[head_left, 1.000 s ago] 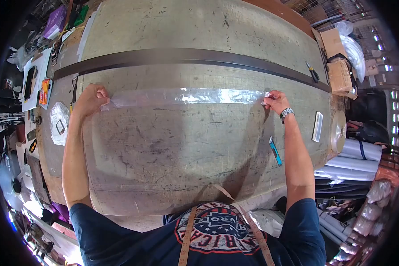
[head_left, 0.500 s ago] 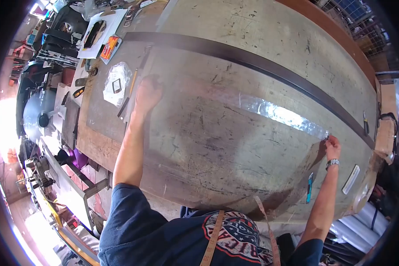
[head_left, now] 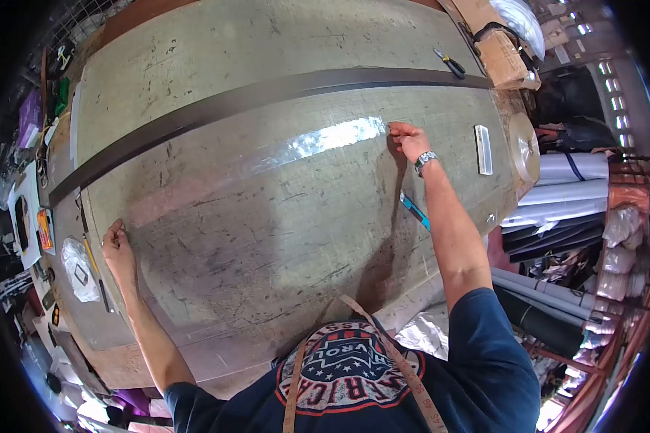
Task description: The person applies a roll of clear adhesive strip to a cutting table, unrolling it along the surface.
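A long, clear plastic strip (head_left: 325, 140) stretches over the worktable (head_left: 325, 209) between my two hands. Its right part shines brightly, while its left part is faint and see-through. My right hand (head_left: 410, 141), with a metal watch on the wrist, pinches the right end. At the left end, my left hand (head_left: 119, 251) is closed in a pinch on the strip. Behind the strip lies a long dark straight bar (head_left: 267, 92). A teal cutter knife (head_left: 414, 210) rests on the table by my right forearm.
A white, narrow block (head_left: 483, 150) and yellow-black pliers (head_left: 450, 63) lie toward the right. Near my left hand are a clear plastic bag (head_left: 80, 270) and a pencil (head_left: 92, 252). A cardboard box (head_left: 504, 61) stands at the far right corner. A tape measure (head_left: 419, 386) hangs round my neck.
The view has swung to the right. My left hand, blurred and off the strip's visible part before, is now at its left end. My right hand still holds the right end.
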Motion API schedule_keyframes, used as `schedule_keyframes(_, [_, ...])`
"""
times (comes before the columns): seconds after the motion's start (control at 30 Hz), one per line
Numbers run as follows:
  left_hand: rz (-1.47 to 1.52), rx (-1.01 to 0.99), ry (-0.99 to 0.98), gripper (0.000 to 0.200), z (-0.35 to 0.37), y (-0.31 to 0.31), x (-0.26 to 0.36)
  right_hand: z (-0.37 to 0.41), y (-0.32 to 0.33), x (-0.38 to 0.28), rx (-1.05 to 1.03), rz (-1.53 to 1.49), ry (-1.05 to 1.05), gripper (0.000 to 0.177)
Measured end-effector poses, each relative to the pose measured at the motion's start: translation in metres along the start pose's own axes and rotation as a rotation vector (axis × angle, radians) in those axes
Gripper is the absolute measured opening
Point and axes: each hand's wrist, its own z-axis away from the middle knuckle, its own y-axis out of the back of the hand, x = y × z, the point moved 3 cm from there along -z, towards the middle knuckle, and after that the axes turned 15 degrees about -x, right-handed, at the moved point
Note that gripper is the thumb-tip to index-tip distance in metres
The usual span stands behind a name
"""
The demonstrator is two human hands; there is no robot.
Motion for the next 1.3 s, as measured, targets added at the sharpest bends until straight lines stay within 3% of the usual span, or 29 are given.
schedule_keyframes(0.27, [0.096, 0.017, 0.029, 0.033, 0.053, 0.03, -0.005, 0.073, 0.066, 0.023, 0.066, -0.028, 0.123, 0.043])
schedule_keyframes(0.4, [0.223, -0.164, -0.046, 0.033, 0.126, 0.035, 0.037, 0.146, 0.108, 0.027, 0.101, -0.043, 0.109, 0.037])
schedule_keyframes(0.47, [0.317, -0.429, -0.156, 0.037, 0.179, 0.023, 0.097, 0.211, 0.103, -0.013, -0.018, -0.096, 0.229, 0.04])
schedule_keyframes(0.53, [0.629, -0.785, -0.455, 0.04, 0.243, -0.004, 0.175, 0.285, 0.074, -0.059, -0.259, -0.119, 0.359, 0.047])
schedule_keyframes(0.57, [0.718, -1.005, -0.363, 0.051, 0.278, -0.02, 0.192, 0.323, 0.051, -0.074, -0.503, -0.223, 0.447, 0.051])
schedule_keyframes(0.6, [0.827, -1.293, -0.44, 0.054, 0.311, -0.038, 0.217, 0.354, 0.028, -0.07, -0.825, -0.325, 0.616, 0.064])
schedule_keyframes(0.63, [0.927, -1.585, -0.519, 0.057, 0.337, -0.05, 0.235, 0.389, 0.01, -0.086, -1.085, -0.201, 0.593, 0.081])
schedule_keyframes(0.67, [0.88, -1.681, -0.589, 0.057, 0.35, -0.054, 0.239, 0.422, -0.009, -0.085, -1.372, -0.431, 0.547, 0.096])
schedule_keyframes(0.7, [0.828, -1.779, -0.659, 0.058, 0.363, -0.058, 0.243, 0.438, -0.014, -0.082, -1.529, -0.068, 0.778, 0.1])
schedule_keyframes(0.77, [0.702, -1.963, -0.731, 0.056, 0.384, -0.062, 0.246, 0.476, -0.012, -0.062, -1.708, -0.18, 0.834, 0.098])
schedule_keyframes(0.83, [0.555, -2.132, -0.723, 0.051, 0.396, -0.046, 0.238, 0.498, 0.022, -0.054, -1.617, -0.166, 0.803, 0.072])
schedule_keyframes(0.93, [0.479, -1.86, -1.042, 0.041, 0.415, -0.015, 0.274, 0.516, 0.082, -0.021, -1.849, -0.044, 0.715, 0.045])
schedule_keyframes(1.0, [0.331, -1.577, -1.054, 0.04, 0.43, 0.005, 0.298, 0.536, 0.14, -0.01, -1.89, 0.121, 0.889, 0.03])
schedule_keyframes(1.03, [0.238, -1.433, -1.025, 0.04, 0.437, 0.011, 0.31, 0.548, 0.18, -0.003, -1.633, -0.073, 1.082, 0.028])
schedule_keyframes(1.1, [0.031, -1.145, -0.905, 0.04, 0.451, 0.009, 0.328, 0.562, 0.252, 0.008, -1.328, -0.153, 1.16, 0.029])
schedule_keyframes(1.2, [-0.179, -0.816, -0.699, 0.04, 0.466, -0.013, 0.33, 0.562, 0.322, 0.026, -1.019, -0.078, 1.062, 0.03])
schedule_keyframes(1.3, [-0.315, -0.59, -0.507, 0.04, 0.467, -0.034, 0.331, 0.531, 0.325, 0.05, -0.867, 0.095, 0.83, 0.031])
